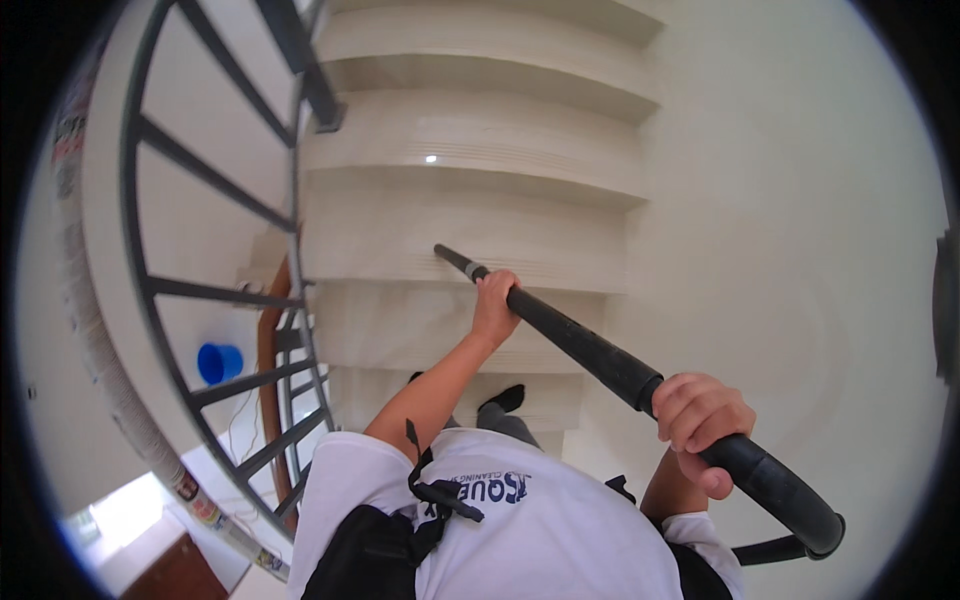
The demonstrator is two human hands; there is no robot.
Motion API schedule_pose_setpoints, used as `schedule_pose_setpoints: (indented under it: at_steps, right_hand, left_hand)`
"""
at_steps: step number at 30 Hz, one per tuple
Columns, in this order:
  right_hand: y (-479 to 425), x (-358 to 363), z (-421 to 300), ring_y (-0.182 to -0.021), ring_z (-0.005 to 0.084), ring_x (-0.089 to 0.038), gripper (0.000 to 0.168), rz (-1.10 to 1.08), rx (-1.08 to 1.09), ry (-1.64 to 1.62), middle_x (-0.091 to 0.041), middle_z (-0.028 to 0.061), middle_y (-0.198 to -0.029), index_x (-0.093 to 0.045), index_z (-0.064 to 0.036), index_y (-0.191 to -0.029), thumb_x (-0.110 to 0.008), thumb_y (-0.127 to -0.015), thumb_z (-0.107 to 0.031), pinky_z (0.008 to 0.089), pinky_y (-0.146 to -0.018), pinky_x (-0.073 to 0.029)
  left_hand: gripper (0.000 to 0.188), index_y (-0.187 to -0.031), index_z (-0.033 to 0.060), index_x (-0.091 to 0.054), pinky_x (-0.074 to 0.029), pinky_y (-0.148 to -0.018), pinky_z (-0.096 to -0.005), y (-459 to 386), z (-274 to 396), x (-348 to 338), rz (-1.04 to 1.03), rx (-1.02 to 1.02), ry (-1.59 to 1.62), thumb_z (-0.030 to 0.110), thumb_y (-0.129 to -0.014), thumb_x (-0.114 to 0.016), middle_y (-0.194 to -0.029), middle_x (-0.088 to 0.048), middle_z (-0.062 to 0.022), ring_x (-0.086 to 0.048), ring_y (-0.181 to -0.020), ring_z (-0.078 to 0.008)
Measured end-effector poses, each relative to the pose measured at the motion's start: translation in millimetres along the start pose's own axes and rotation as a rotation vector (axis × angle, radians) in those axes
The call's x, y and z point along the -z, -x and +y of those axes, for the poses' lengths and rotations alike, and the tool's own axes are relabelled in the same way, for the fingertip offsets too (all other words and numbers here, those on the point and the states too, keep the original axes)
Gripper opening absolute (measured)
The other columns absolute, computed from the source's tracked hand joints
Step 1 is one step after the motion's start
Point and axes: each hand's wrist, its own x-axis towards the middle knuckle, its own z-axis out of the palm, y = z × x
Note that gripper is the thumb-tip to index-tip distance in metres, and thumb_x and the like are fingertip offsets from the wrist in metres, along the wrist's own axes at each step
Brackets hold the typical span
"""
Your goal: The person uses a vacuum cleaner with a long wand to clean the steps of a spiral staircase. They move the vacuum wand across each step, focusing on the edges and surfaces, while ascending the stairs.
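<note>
A black vacuum wand (581, 334) slants across my front, from a curved handle at lower right to a narrow end over a stair tread ahead. My left hand (498, 301) grips the wand's forward part, just behind a grey band. Farther back, my right hand (701, 429) is wrapped around it near the curved handle (795, 495). A black hose (769, 551) runs from the handle back toward my side. The wand's tip (442, 251) appears at or just above the pale tread (525, 232); I cannot tell whether it touches.
Pale stairs (480, 120) rise ahead, beside a plain wall (765, 225) on the right. A dark metal railing (217, 176) borders the left. Below, through its bars, are a blue bucket (220, 363) and a brown handrail (268, 352). My dark-clad foot (506, 399) rests on a lower step.
</note>
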Motion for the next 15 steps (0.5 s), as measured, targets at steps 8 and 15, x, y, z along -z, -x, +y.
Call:
schedule_pose_setpoints:
  at_steps: [8, 15]
  right_hand:
    - [40, 112, -25, -0.040, 0.0204, -0.050, 0.034, 0.041, -0.038, 0.199, -0.052, 0.0060, -0.050, -0.052, -0.003, -0.067, -0.072, -0.073, -0.029, 0.0324, -0.042, -0.044]
    - [97, 232, 47, -0.045, 0.0156, -0.053, 0.036, 0.086, -0.023, 0.340, -0.052, 0.0013, -0.053, -0.050, -0.007, -0.072, -0.066, -0.078, -0.039, 0.0301, -0.050, -0.046]
  left_hand:
    - [0.025, -0.085, 0.0085, -0.047, -0.035, -0.094, -0.0539, -28, 45, -187, -0.190, -0.025, 0.193, 0.000, -0.070, -0.065, -0.090, -0.049, -0.0105, -0.050, -0.099, -0.0355]
    - [0.025, -0.086, 0.0085, -0.047, -0.036, -0.094, -0.0555, -92, -4, -323, -0.262, -0.113, 0.196, 0.002, -0.071, -0.066, -0.090, -0.050, -0.0093, -0.051, -0.099, -0.0342]
